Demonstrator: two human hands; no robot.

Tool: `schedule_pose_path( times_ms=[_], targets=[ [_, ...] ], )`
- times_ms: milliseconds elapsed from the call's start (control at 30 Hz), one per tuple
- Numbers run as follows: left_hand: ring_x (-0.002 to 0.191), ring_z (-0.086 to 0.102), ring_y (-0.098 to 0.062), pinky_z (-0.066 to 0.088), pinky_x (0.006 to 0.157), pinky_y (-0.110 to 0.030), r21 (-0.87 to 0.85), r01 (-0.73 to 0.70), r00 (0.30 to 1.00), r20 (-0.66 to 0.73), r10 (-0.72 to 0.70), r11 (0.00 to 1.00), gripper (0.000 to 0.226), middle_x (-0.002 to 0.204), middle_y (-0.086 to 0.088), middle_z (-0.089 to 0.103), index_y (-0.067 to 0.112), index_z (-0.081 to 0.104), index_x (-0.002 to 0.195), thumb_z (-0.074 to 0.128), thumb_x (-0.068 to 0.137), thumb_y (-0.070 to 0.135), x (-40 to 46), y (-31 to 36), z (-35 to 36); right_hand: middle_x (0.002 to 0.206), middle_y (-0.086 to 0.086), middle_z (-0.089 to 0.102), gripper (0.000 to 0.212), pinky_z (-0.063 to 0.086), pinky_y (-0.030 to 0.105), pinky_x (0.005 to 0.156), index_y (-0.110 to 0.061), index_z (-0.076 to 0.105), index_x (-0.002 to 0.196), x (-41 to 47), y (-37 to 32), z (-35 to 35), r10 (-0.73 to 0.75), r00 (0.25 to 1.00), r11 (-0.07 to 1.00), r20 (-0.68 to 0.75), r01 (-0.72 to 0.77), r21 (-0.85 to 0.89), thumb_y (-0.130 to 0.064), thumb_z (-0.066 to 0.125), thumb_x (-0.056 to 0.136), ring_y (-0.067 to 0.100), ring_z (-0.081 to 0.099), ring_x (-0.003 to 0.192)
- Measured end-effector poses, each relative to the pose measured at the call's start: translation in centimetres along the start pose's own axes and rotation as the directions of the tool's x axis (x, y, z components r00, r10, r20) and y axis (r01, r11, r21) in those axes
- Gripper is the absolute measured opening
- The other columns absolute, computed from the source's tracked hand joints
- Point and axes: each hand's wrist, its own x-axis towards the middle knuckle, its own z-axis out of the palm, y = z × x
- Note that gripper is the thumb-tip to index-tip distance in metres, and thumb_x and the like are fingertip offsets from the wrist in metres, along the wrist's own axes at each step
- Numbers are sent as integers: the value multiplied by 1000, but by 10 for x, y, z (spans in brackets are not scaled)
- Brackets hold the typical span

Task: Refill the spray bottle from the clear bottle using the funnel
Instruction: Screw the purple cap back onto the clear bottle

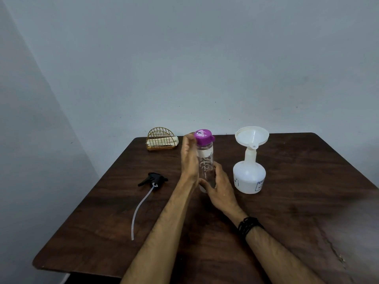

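A clear bottle [205, 160] with a purple cap [203, 136] stands upright on the dark wooden table [297, 212], near the middle. My right hand [220, 190] wraps its lower part. My left hand [189, 158] is raised along the bottle's left side, fingers near the cap; whether it touches is unclear. To the right stands the white spray bottle [249, 177], with a white funnel [251, 136] seated in its neck. The black spray head [153, 178] with its long thin tube [141, 208] lies on the table to the left.
A gold wire holder [161, 141] with pale napkins sits at the table's back left edge, against the grey wall. A black band is on my right wrist [249, 225].
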Motion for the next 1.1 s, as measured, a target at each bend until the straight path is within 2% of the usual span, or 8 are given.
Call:
schedule_pose_path(
  times_ms=[100, 200, 333, 433, 600, 733, 1000, 1100],
  targets=[
    [95, 68, -17, 59, 85, -36, 99, -7, 1000, 30, 4, 995, 64, 98, 3, 71, 27, 64, 108, 78, 61, 69, 1, -1, 2, 147, -7, 51, 94, 45, 43, 109, -29, 33, 149, 1, 1, 1, 18, 1000, 1000, 2, -18, 5, -83, 51, 74, 15, 46, 133],
    [96, 68, -17, 58, 87, -35, 57, 4, 999, 41, -6, 998, 69, 103, 0, 70, 22, 61, 116, 80, 63, 61, 3, 0, 2, 146, -6, 51, 89, 45, 41, 108, -27, 34, 150, 1, 0, 1, 19, 1000, 1000, -5, -19, -2, -74, 56, 78, 15, 47, 131],
    [84, 69, -5, 55, 74, -22, -29, 15, 999, 38, -14, 999, 44, 109, -1, 65, 13, 48, 123, 64, 86, 31, 1, 2, 2, 142, -7, 53, 86, 46, 39, 106, -27, 34, 148, 0, 2, 0, 20, 1000, 1000, -5, -20, -3, -72, 60, 80, 12, 48, 128],
    [80, 68, -3, 53, 71, -22, -58, 37, 998, 60, -34, 998, 18, 100, 0, 68, 12, 57, 115, 48, 103, 21, 3, -1, -2, 142, -5, 54, 85, 46, 39, 106, -25, 35, 148, 0, 1, 1, 13, 1000, 1000, -17, -13, -2, -70, 60, 80, 14, 49, 128],
    [85, 71, -5, 55, 72, -23, 16, 35, 998, 46, -35, 999, 62, 95, 6, 74, 21, 62, 115, 47, 80, 71, -1, 1, -2, 144, -6, 52, 80, 45, 41, 108, -28, 34, 147, -1, 0, 0, 6, 1000, 1000, -12, -6, 3, -65, 63, 84, 15, 46, 132],
    [82, 69, 2, 53, 69, -15, -17, 2, 1000, 29, -1, 1000, 93, 107, -1, 65, 15, 48, 123, 74, 55, 72, 0, 3, 1, 144, -7, 52, 84, 45, 42, 108, -30, 34, 147, -1, -1, 0, 13, 1000, 1000, -13, -13, 9, -75, 56, 79, 15, 47, 131],
    [75, 66, 7, 51, 66, -12, -12, 1, 999, 37, -1, 1000, 32, 101, 0, 63, 8, 47, 122, 44, 101, 31, 7, -3, 1, 141, -9, 54, 90, 46, 38, 106, -33, 34, 144, -1, 0, 1, 1, 1000, 1000, -20, -1, 20, -86, 50, 74, 12, 49, 128],
    [80, 67, 1, 53, 70, -19, 20, -1, 1000, 23, 1, 1000, 34, 102, -1, 64, 10, 50, 122, 43, 101, 36, 5, -5, 2, 144, -8, 52, 90, 45, 37, 108, -32, 34, 147, -1, -3, -1, 20, 1000, 1000, -2, -20, 19, -82, 53, 75, 11, 48, 131]
  ],
)
